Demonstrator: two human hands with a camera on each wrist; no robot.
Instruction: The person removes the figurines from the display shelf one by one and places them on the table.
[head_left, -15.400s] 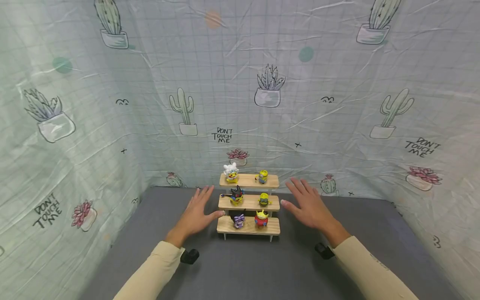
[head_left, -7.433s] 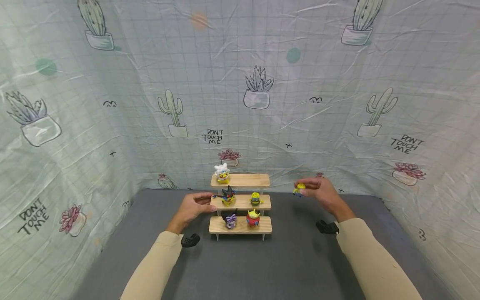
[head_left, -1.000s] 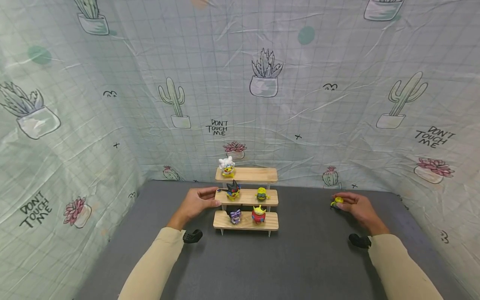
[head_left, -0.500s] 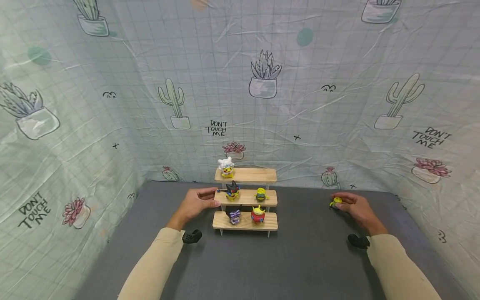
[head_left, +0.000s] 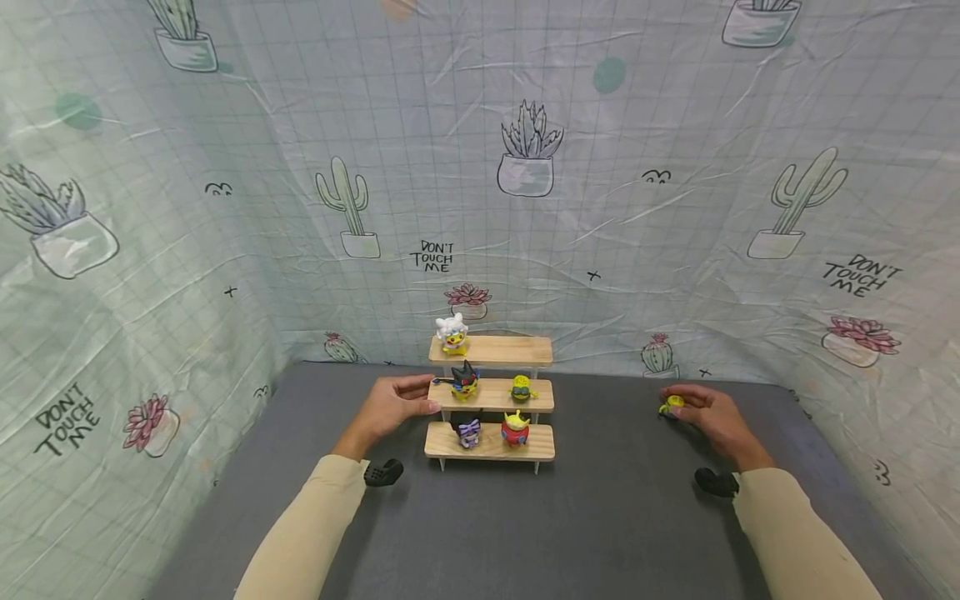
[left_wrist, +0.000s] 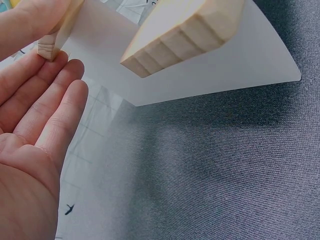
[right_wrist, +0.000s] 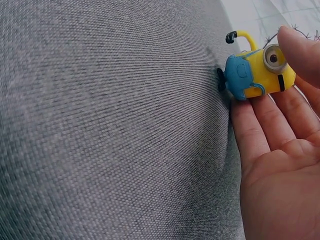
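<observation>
A three-tier wooden display stand (head_left: 491, 450) stands at the table's middle. My left hand (head_left: 386, 408) grips the left end of its middle shelf (left_wrist: 50, 47), thumb above and fingers underneath. To the far right, my right hand (head_left: 712, 417) pinches a yellow-and-blue minion figurine (right_wrist: 250, 75) between thumb and fingers. Its feet are right at the grey cloth. On the top tier sits a white-hooded yellow figurine (head_left: 452, 335). The middle tier bears a black-eared figurine (head_left: 465, 383) and a goggled minion figurine (head_left: 521, 389). Below them are a purple-bowed figurine (head_left: 469, 433) and a red-suited alien figurine (head_left: 515, 430).
Grey cloth (head_left: 480, 533) covers the table around the stand. A cactus-printed curtain (head_left: 420, 125) rises behind the table and along both sides. Black wrist devices (head_left: 384, 473) hang under both sleeves.
The minion figurine has left the top shelf's right side and been carried to the right, down to the cloth. My left hand has taken hold of the middle shelf. The last second shows almost no motion.
</observation>
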